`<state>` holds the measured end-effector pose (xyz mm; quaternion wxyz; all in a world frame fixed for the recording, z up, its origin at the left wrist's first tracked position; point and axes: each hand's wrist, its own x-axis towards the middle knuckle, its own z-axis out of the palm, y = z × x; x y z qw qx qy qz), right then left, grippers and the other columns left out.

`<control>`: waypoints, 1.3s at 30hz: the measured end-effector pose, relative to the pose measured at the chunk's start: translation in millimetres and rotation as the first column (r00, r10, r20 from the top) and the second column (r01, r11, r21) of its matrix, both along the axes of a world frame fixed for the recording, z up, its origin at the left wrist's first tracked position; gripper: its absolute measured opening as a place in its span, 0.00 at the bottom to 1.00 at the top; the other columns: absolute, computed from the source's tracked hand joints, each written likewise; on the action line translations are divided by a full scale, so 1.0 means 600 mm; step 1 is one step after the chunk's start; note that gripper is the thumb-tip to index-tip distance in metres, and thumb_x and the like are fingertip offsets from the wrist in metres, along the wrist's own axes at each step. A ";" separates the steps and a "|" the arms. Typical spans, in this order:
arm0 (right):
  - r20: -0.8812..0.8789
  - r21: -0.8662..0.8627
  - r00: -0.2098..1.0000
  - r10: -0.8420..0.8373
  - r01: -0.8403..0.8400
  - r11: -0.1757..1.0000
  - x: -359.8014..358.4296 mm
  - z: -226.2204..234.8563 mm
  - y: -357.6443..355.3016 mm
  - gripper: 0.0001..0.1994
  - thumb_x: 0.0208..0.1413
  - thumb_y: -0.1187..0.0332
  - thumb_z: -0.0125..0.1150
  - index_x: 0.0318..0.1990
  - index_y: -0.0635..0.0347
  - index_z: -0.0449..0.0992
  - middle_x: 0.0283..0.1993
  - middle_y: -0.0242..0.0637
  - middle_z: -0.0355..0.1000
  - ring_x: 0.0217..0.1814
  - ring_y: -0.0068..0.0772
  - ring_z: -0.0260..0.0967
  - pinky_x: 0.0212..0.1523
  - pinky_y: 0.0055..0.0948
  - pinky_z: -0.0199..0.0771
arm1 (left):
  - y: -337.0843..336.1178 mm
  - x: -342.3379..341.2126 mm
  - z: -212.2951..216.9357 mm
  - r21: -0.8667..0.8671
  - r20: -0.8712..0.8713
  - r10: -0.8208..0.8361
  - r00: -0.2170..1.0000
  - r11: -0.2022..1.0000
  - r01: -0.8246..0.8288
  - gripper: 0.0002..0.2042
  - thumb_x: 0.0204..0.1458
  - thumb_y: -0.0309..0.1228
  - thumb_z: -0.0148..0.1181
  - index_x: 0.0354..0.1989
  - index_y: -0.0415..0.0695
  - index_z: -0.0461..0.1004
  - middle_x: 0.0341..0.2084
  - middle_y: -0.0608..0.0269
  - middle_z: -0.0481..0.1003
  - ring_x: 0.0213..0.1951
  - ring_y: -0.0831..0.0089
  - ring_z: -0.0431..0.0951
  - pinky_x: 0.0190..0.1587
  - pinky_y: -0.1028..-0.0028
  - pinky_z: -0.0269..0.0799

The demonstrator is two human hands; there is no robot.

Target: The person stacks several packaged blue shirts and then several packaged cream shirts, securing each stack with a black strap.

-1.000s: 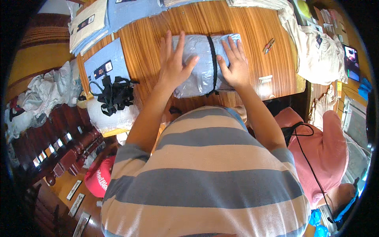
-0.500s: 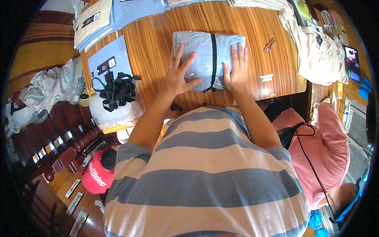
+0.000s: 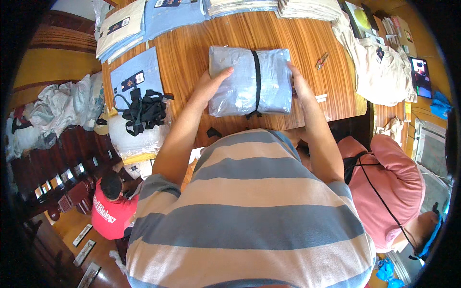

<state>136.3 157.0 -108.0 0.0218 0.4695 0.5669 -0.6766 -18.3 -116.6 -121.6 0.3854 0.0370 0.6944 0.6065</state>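
A bundle of light-blue folded garments in clear plastic (image 3: pixel 276 79) lies on the wooden table in front of me. Round its middle runs a black strap (image 3: pixel 256 79), knotted at the near edge. My left hand (image 3: pixel 214 84) grips the bundle's left side, with the thumb lying over the top. At the opposite side my right hand (image 3: pixel 299 82) presses against the edge, its fingers partly hidden by the bundle. Left of the bundle, a heap of black straps (image 3: pixel 142 110) rests on a white plastic-wrapped pack (image 3: pixel 137 137), beside a folded blue shirt with a dark tag (image 3: pixel 144 60).
Small thread snips (image 3: pixel 321 61) and white strips (image 3: pixel 321 98) lie to the right on the table (image 3: pixel 307 29). Stacks of packed shirts (image 3: pixel 173 19) line the far edge. Cream cloth (image 3: pixel 384 72) drapes the right side. People in red (image 3: pixel 113 211) and pink (image 3: pixel 384 187) are nearby.
My hands have gone from lying flat on top of the bundle to holding its left and right sides. The bundle has shifted slightly nearer. The person in red has moved.
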 end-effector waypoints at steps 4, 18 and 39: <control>-0.261 -0.329 0.917 -0.302 0.210 0.921 -0.001 0.019 -0.038 0.48 0.67 0.29 0.40 0.73 0.70 0.61 0.72 0.51 0.67 0.74 0.47 0.64 0.75 0.43 0.59 | 0.016 0.035 0.046 0.082 -0.280 0.095 0.955 0.994 -0.074 0.33 0.64 0.56 0.59 0.61 0.35 0.74 0.54 0.52 0.77 0.57 0.67 0.75 0.62 0.65 0.68; -0.110 -0.176 0.994 -0.005 -0.014 0.984 0.142 -0.002 -0.081 0.37 0.65 0.46 0.64 0.69 0.67 0.67 0.61 0.50 0.75 0.59 0.44 0.74 0.65 0.40 0.69 | -0.047 0.100 -0.023 0.284 0.108 0.137 0.985 0.945 -0.163 0.34 0.65 0.42 0.63 0.74 0.37 0.59 0.65 0.51 0.70 0.64 0.60 0.72 0.68 0.64 0.64; -0.053 0.815 0.953 0.298 -0.131 0.564 0.075 0.017 -0.073 0.35 0.66 0.49 0.62 0.70 0.69 0.66 0.70 0.64 0.65 0.74 0.60 0.62 0.73 0.48 0.61 | -0.044 0.104 -0.046 -0.062 -0.561 0.144 0.815 0.975 -0.215 0.33 0.70 0.45 0.53 0.76 0.36 0.56 0.74 0.34 0.57 0.74 0.43 0.58 0.75 0.58 0.52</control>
